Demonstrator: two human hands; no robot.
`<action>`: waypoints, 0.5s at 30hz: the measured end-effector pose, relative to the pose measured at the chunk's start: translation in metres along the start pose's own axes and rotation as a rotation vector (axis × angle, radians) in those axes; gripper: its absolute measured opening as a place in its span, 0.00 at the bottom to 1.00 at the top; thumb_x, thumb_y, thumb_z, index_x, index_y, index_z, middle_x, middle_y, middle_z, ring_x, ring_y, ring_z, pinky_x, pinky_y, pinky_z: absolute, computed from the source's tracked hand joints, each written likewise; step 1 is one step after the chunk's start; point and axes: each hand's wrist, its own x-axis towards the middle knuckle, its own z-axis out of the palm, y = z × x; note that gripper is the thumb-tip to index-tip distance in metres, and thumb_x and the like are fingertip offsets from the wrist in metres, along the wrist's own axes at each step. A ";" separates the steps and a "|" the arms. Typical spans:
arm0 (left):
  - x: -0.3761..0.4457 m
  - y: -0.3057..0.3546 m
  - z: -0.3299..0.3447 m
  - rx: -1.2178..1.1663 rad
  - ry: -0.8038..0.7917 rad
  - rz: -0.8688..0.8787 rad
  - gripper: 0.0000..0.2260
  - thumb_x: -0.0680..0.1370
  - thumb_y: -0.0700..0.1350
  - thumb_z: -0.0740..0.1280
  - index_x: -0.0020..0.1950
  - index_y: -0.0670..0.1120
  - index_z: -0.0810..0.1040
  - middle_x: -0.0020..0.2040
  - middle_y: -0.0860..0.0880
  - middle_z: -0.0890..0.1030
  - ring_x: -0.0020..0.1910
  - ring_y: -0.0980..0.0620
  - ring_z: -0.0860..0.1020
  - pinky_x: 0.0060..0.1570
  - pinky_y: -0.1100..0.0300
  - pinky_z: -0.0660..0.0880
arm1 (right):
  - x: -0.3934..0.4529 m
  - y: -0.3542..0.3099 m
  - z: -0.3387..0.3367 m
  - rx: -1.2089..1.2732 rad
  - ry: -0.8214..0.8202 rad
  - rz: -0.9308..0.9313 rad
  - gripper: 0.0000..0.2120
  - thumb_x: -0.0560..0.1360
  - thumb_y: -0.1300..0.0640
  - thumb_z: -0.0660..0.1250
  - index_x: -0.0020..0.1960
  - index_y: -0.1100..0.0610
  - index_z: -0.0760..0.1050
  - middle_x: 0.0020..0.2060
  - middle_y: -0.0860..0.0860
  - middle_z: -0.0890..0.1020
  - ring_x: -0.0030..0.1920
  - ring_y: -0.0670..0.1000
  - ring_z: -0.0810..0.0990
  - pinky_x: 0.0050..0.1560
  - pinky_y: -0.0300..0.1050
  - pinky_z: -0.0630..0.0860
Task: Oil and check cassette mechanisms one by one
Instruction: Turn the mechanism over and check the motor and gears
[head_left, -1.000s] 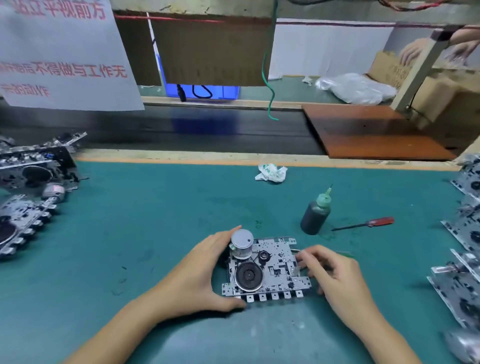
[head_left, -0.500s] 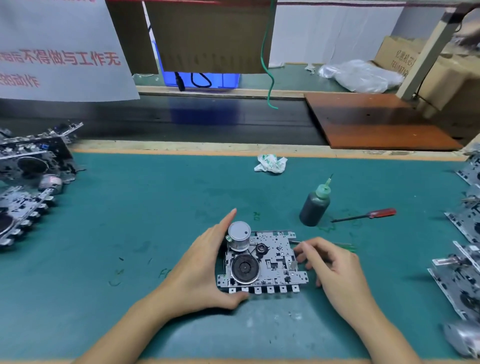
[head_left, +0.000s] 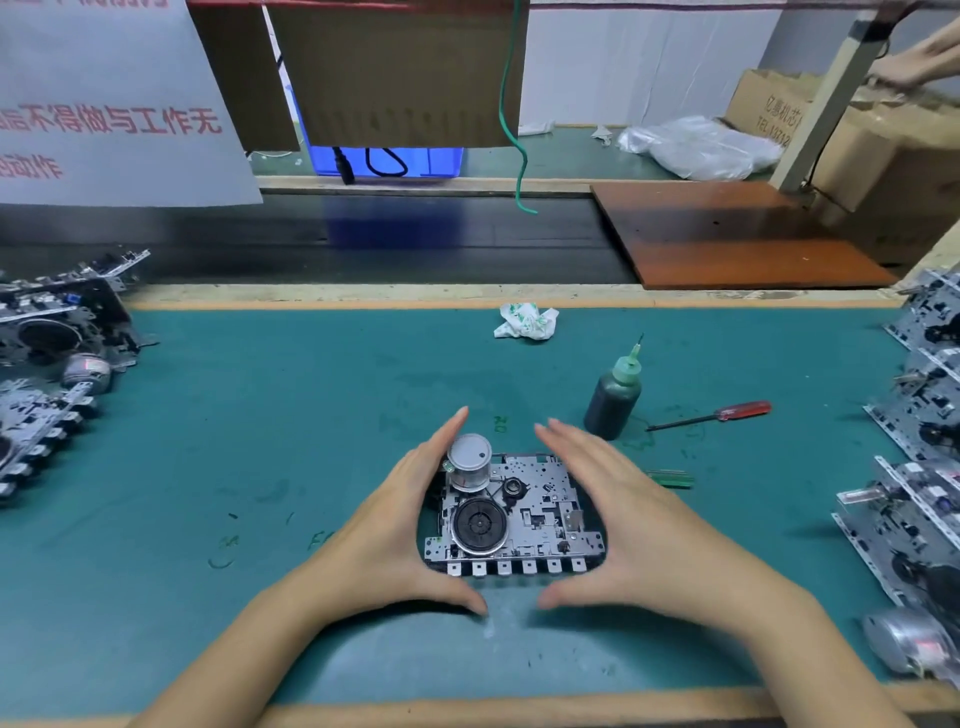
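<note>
Head view, mechanism: the cassette mechanism (head_left: 511, 514) lies flat on the green mat (head_left: 260, 426) right in front of me, motor can at its far left corner, flywheel below it, key tabs toward me.

Head view, my left hand (head_left: 395, 530): against the left edge, fingers straight along the side past the motor, thumb tucked under the near edge; a cupping touch with relaxed fingers, not a clench.

Head view, my right hand (head_left: 623, 519): mirrors the left on the right edge, fingers straight and together, thumb near the front corner.

What changed: half a second ago my right fingers were curled, picking at the right edge of the plate; now they have straightened and slid up along the side, so both palms frame the unit (the left has barely shifted).

What that means: I judge the fiddling on this unit is over and I am set to lift or turn it for its check, or to pass it on.

Head view, tools: the oil bottle (head_left: 615, 395) stands untouched just beyond my right fingertips, the red-handled screwdriver (head_left: 711, 415) lies beside it, a small green-handled tool (head_left: 670, 478) near my right hand.

Head view, stock: mechanisms on the left (head_left: 47, 364) and mechanisms on the right (head_left: 914, 488) wait at the mat's edges (which pile is done I cannot tell).
</note>
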 end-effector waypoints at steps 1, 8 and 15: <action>0.000 0.001 0.001 0.016 -0.010 0.007 0.58 0.55 0.62 0.80 0.70 0.75 0.42 0.67 0.78 0.55 0.70 0.70 0.58 0.64 0.78 0.56 | 0.005 -0.001 -0.001 -0.131 -0.044 -0.025 0.59 0.57 0.27 0.70 0.75 0.41 0.39 0.72 0.31 0.41 0.72 0.33 0.40 0.66 0.25 0.35; 0.001 0.001 0.004 0.100 0.036 0.004 0.59 0.56 0.62 0.80 0.69 0.75 0.38 0.67 0.80 0.51 0.69 0.73 0.56 0.62 0.79 0.55 | 0.028 -0.015 -0.005 -0.374 0.044 -0.102 0.46 0.61 0.38 0.73 0.72 0.52 0.57 0.64 0.44 0.68 0.65 0.47 0.67 0.60 0.41 0.66; 0.014 0.015 -0.006 -0.690 -0.079 0.002 0.48 0.62 0.71 0.70 0.69 0.39 0.65 0.70 0.49 0.70 0.69 0.50 0.69 0.70 0.57 0.64 | 0.018 -0.016 -0.025 0.713 -0.084 -0.086 0.29 0.58 0.44 0.76 0.59 0.41 0.76 0.55 0.35 0.80 0.56 0.37 0.77 0.57 0.31 0.71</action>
